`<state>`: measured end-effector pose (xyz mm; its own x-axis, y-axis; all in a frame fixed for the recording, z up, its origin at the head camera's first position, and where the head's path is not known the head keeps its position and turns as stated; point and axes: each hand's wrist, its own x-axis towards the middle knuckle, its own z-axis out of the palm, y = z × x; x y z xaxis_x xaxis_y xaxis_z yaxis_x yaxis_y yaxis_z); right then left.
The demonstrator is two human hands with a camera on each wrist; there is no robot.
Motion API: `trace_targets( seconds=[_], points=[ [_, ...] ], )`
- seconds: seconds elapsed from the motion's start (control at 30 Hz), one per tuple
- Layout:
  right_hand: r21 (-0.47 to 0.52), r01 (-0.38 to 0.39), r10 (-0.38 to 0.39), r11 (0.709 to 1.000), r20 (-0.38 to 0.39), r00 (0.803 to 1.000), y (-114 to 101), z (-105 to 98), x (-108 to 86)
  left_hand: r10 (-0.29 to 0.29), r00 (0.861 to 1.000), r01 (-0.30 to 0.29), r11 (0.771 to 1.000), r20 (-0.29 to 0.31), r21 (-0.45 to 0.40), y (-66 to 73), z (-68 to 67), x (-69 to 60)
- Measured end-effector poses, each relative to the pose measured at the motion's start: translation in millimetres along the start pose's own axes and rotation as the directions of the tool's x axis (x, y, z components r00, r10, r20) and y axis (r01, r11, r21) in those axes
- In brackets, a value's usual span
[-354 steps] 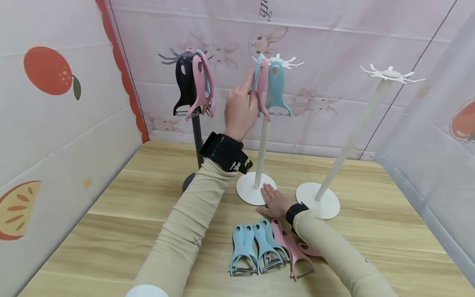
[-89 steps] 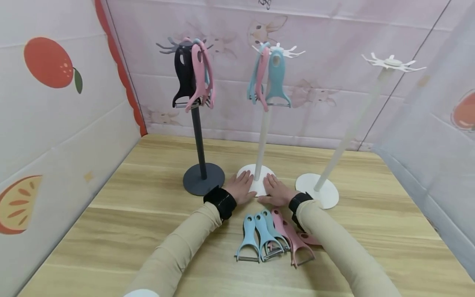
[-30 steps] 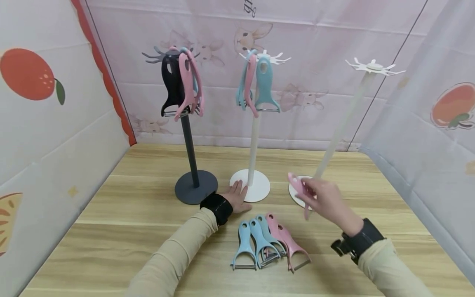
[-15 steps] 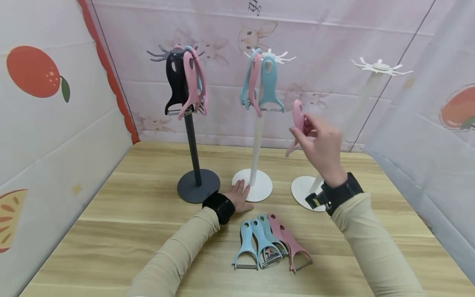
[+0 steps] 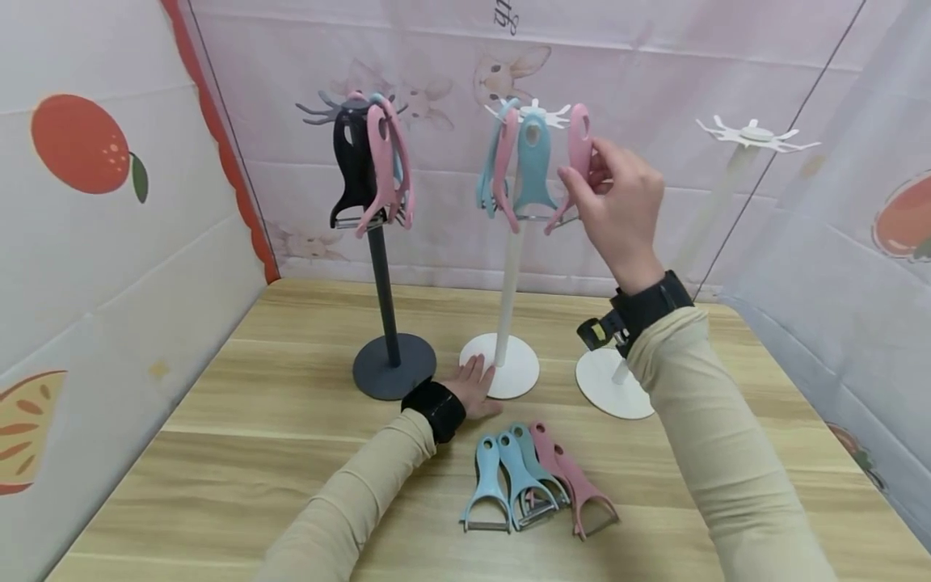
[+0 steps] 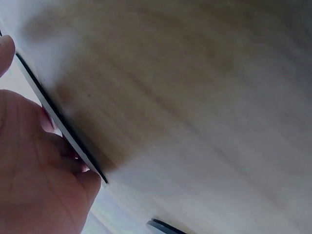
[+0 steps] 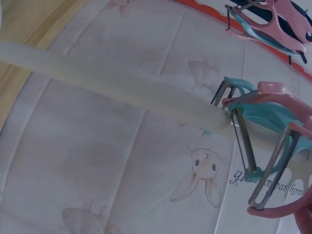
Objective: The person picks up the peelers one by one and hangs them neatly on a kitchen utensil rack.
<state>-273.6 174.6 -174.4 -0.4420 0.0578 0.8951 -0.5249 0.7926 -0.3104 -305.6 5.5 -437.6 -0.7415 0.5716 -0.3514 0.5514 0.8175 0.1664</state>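
My right hand [image 5: 624, 206] pinches a pink peeler [image 5: 579, 141] by its handle, upright beside the right-side hooks of the middle white stand [image 5: 511, 279]. Whether the peeler's hole is over a hook cannot be made out. Blue peelers, one of them in front [image 5: 534, 162], and a pink peeler [image 5: 503, 166] hang from that stand. My left hand [image 5: 471, 386] rests with extended fingers on its round base [image 5: 522, 373]; the left wrist view shows the palm [image 6: 39, 170] at the base's edge. In the right wrist view the held peeler's blade [image 7: 268, 170] is near the hanging ones.
A dark stand [image 5: 385, 291] at left carries a black peeler [image 5: 354, 162] and several pink and blue ones. Another white stand [image 5: 752, 136] with bare hooks stands at right. Blue peelers [image 5: 489, 481] and pink peelers [image 5: 582, 489] lie on the wooden table [image 5: 240, 453].
My left hand has let go of a hanging blue peeler and come down to the base. My right hand has left the base, picked up a pink peeler from the table and raised it to the hooks.
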Motion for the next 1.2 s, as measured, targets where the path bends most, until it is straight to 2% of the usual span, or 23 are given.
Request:
trace_targets(
  seconds=[0.33, 0.5, 0.67, 0.93, 1.07, 1.2],
  points=[
    [-0.007, -0.047, 0.047, 0.999, 0.106, 0.993, -1.7, 10.9, 9.2, -0.001, 1.000, 0.002, 0.999, -0.014, 0.036, 1.4, 4.5, 1.2],
    [0.008, -0.083, 0.081, 0.997, 0.145, 0.986, -1.1, 13.1, 7.6, -0.005, 1.000, 0.005, 0.999, 0.004, 0.032, 3.3, 2.4, -1.1],
    [0.047, -0.085, 0.076, 0.995, 0.155, 0.985, 2.2, 15.7, 3.2, -0.008, 1.000, 0.008, 1.000, 0.025, 0.026, 2.7, 0.8, 0.7],
    [0.058, -0.034, 0.026, 0.998, 0.138, 0.990, 11.4, 12.7, -13.6, -0.014, 1.000, 0.013, 0.999, 0.007, 0.052, -2.1, 6.0, 10.5],
    [0.057, 0.017, -0.024, 0.998, 0.133, 0.991, 17.2, 7.7, -26.7, -0.021, 1.000, 0.021, 0.999, 0.004, 0.046, -1.6, 5.9, 11.0],
    [0.053, 0.035, -0.042, 0.998, 0.139, 0.989, 22.8, 1.0, -42.2, -0.028, 1.000, 0.027, 0.999, 0.008, 0.038, -1.4, 4.8, 9.1]
  ],
)
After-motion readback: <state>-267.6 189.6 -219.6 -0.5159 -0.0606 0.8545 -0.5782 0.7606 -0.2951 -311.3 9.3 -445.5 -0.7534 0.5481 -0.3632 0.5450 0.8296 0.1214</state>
